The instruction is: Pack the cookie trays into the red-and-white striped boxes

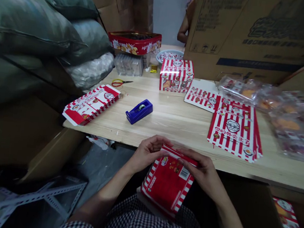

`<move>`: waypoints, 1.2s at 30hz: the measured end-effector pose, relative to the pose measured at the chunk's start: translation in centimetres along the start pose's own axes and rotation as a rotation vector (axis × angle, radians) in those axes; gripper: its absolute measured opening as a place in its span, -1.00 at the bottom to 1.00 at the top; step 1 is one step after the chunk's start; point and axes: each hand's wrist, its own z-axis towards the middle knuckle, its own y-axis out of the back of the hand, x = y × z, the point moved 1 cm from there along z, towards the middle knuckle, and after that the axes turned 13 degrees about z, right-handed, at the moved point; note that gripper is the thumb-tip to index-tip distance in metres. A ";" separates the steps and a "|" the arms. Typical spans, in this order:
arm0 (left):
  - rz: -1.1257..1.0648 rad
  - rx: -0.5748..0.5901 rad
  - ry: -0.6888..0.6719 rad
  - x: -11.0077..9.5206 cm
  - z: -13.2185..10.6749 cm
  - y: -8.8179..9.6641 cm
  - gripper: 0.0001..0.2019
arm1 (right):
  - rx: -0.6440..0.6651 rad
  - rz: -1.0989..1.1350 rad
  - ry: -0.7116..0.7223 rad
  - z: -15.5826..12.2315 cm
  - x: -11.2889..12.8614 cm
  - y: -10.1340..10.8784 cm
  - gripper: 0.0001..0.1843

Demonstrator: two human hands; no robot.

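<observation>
Our left hand [149, 153] pinches the far left edge of the red box [165, 184], thumb on the printed face and fingers curled over the rim. Our right hand [200, 166] holds the far right edge, thumb flat near the barcode, fingers bent over the top; how hard either presses we cannot tell. The box tilts above our lap [140, 225], just off the near edge of the table [167, 123].

The hands seem to be working the far edge. We do well to press lightly and evenly from both corners, line up the layers of card before creasing, and keep the thumbs flat, as thin card probably dents under a hard pinch.

Beyond the hands, a blue tape dispenser [139, 111] sits near the middle. Folded blanks [91, 104] are stacked on the left, with scissors [121, 83] farther off. Flat sheets [232, 129] fan out on the right, beside wrapped packets [284, 122]. At the far side stands a striped carton [176, 75], its square corners a fair guide for our own.
</observation>
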 end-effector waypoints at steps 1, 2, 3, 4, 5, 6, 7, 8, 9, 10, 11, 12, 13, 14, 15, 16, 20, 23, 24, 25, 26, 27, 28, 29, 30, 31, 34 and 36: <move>0.013 -0.002 0.002 0.0 0.0 -0.1 -0.72 | -0.009 0.032 -0.013 0.0 -0.2 -0.1 -0.70; 0.030 0.001 0.009 0.0 0.0 -0.1 -0.74 | -0.017 0.054 -0.023 0.0 -0.4 -0.1 -0.72; 0.044 0.006 0.018 0.1 0.0 -0.2 -0.75 | -0.022 0.065 -0.027 -0.1 -0.6 -0.2 -0.72; 0.049 0.006 0.025 0.2 0.0 -0.2 -0.75 | -0.030 0.065 -0.024 -0.1 -0.7 -0.2 -0.71; 0.047 0.006 0.034 0.4 0.0 -0.2 -0.73 | -0.042 0.056 -0.013 -0.2 -0.7 -0.3 -0.69; 0.039 0.009 0.045 0.6 0.0 -0.2 -0.71 | -0.046 0.041 0.002 -0.3 -0.7 -0.3 -0.66; 0.030 0.019 0.054 0.7 0.0 -0.2 -0.70 | -0.047 0.025 0.021 -0.3 -0.6 -0.3 -0.65; 0.023 0.035 0.062 0.8 0.0 -0.1 -0.69 | -0.046 0.014 0.041 -0.3 -0.6 -0.3 -0.65; 0.019 0.050 0.065 0.8 0.0 0.0 -0.69 | -0.042 0.007 0.057 -0.4 -0.5 -0.3 -0.67; 0.022 0.061 0.066 0.8 0.1 0.2 -0.68 | -0.037 0.006 0.069 -0.4 -0.5 -0.3 -0.70; 0.036 0.064 0.064 0.6 0.1 0.5 -0.69 | -0.033 0.009 0.073 -0.4 -0.6 -0.3 -0.72; 0.064 0.056 0.058 0.3 0.1 0.8 -0.70 | -0.034 0.015 0.071 -0.4 -0.7 -0.3 -0.72; 0.108 0.039 0.047 -0.1 0.2 1.2 -0.73 | -0.036 0.019 0.065 -0.5 -0.9 -0.3 -0.72; 0.169 0.013 0.027 -0.6 0.2 1.7 -0.76 | -0.035 0.022 0.053 -0.5 -1.0 -0.3 -0.72; 0.248 -0.015 0.001 -1.0 0.1 2.1 -0.79 | -0.035 0.024 0.041 -0.6 -1.2 -0.3 -0.72; 0.338 -0.042 -0.031 -1.5 0.0 2.4 -0.82 | -0.033 0.024 0.030 -0.7 -1.4 -0.4 -0.72; 0.587 -0.110 -0.085 -2.8 -0.7 2.7 -0.85 | -0.026 0.013 0.031 -1.1 -1.5 -0.9 -0.70; 0.617 -0.192 -0.026 -2.5 -1.5 2.1 -0.86 | -0.024 -0.016 0.034 -1.6 -1.3 -1.6 -0.68; 0.618 -0.235 -0.012 -2.3 -1.7 1.9 -0.86 | -0.028 -0.029 0.038 -1.8 -1.2 -1.9 -0.67; 0.609 -0.276 0.000 -2.1 -1.9 1.7 -0.86 | -0.037 -0.041 0.045 -2.0 -1.0 -2.1 -0.67; 0.585 -0.309 0.015 -1.8 -2.1 1.5 -0.86 | -0.045 -0.051 0.053 -2.2 -0.9 -2.3 -0.66; 0.543 -0.332 0.035 -1.5 -2.3 1.3 -0.85 | -0.050 -0.058 0.060 -2.4 -0.8 -2.5 -0.66; 0.491 -0.344 0.058 -1.3 -2.4 1.1 -0.85 | -0.051 -0.063 0.064 -2.6 -0.7 -2.6 -0.66; 0.438 -0.349 0.079 -1.2 -2.5 1.0 -0.84 | -0.050 -0.067 0.070 -2.8 -0.6 -2.7 -0.66; 0.396 -0.352 0.094 -1.0 -2.6 0.8 -0.84 | -0.049 -0.070 0.074 -3.0 -0.5 -2.8 -0.65; 0.371 -0.359 0.098 -0.9 -2.7 0.7 -0.84 | -0.048 -0.074 0.078 -3.1 -0.5 -2.9 -0.65; 0.375 -0.384 0.086 -0.9 -3.0 0.4 -0.87 | -0.047 -0.094 0.078 -3.5 -0.3 -3.2 -0.62; 0.395 -0.389 0.088 -0.8 -3.0 0.3 -0.86 | -0.048 -0.107 0.071 -3.7 -0.2 -3.4 -0.60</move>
